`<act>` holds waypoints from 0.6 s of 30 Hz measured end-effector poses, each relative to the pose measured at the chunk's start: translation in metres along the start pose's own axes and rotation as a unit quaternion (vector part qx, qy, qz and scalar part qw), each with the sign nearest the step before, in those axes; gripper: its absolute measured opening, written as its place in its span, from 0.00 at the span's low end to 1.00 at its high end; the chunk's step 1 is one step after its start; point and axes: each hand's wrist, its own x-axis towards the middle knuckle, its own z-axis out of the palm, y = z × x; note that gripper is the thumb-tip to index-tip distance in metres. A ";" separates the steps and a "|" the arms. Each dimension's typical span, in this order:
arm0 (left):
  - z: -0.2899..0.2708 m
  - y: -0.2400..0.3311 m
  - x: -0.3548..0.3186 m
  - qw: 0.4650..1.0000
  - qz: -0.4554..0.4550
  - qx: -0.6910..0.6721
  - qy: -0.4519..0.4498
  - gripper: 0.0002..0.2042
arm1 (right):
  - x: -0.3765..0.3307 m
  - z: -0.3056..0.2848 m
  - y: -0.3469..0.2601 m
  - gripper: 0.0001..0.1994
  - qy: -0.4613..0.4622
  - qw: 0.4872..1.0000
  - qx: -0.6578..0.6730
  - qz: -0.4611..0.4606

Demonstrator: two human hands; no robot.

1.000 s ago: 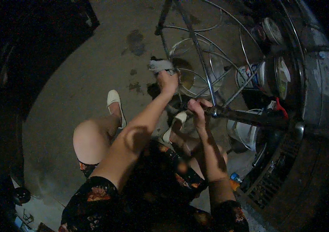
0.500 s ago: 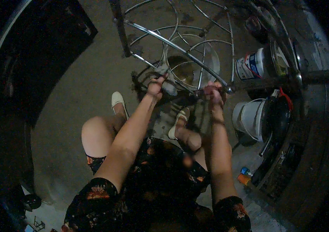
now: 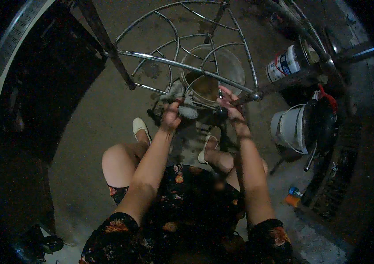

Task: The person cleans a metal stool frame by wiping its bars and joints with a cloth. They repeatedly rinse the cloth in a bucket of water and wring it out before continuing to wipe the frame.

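Observation:
A curved metal wire frame (image 3: 182, 66) made of bent chrome rods stands in front of me over the concrete floor. My left hand (image 3: 170, 115) is closed on a grey rag (image 3: 179, 100) pressed against the lower rods. My right hand (image 3: 230, 105) grips a rod near the frame's joint (image 3: 255, 94). Behind the rods sits a round bucket (image 3: 213, 70) with brownish liquid. I am crouched, knees apart, in a dark floral dress, with white shoes (image 3: 139, 127) on my feet.
A white bucket (image 3: 289, 128) stands at the right beside dark tools. A labelled paint can (image 3: 283, 66) sits farther back at the right. A dark panel (image 3: 41, 79) fills the left. A small blue and orange item (image 3: 293, 196) lies on the floor.
The view has tilted, so the frame and bucket now sit more centred. My left hand with the rag has moved lower and leftward on the rods; my right hand stays at the joint.

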 end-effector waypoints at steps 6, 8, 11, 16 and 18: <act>-0.012 0.035 0.005 0.843 -0.420 -0.280 0.187 0.16 | -0.001 -0.004 0.042 0.25 -0.017 0.998 0.003 -0.064; -0.014 0.045 0.005 0.840 -0.416 -0.307 0.166 0.10 | -0.002 0.006 0.048 0.25 0.067 0.993 0.094 -0.007; -0.020 0.046 0.007 0.754 -0.387 -0.493 0.198 0.04 | -0.008 -0.009 0.057 0.17 0.003 0.984 -0.128 0.127; -0.024 0.070 0.022 0.748 -0.306 -0.565 0.168 0.15 | -0.012 0.025 0.016 0.12 0.005 0.997 -0.058 0.048; -0.020 0.083 0.035 0.785 -0.339 -0.486 0.183 0.12 | -0.013 0.026 0.025 0.13 0.001 0.999 -0.045 0.010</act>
